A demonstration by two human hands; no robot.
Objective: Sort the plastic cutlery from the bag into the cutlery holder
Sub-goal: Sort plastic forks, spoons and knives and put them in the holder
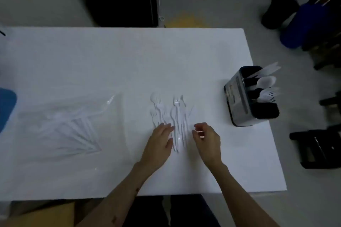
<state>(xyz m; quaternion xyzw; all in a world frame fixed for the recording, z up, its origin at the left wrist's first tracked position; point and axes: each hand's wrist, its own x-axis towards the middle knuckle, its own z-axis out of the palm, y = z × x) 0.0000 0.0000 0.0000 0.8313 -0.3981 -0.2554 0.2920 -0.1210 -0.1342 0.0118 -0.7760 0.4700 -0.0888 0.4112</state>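
A loose pile of white plastic forks, spoons and knives [170, 116] lies mid-way on the white surface [110, 57]. The left hand [158, 142] rests flat, fingers straight, on the handles. The right hand [206, 138], fingers curled, seems to pinch one handle. The clear plastic bag [62, 127] lies left, the dark compartmented cutlery holder [247, 101] right, partly filled
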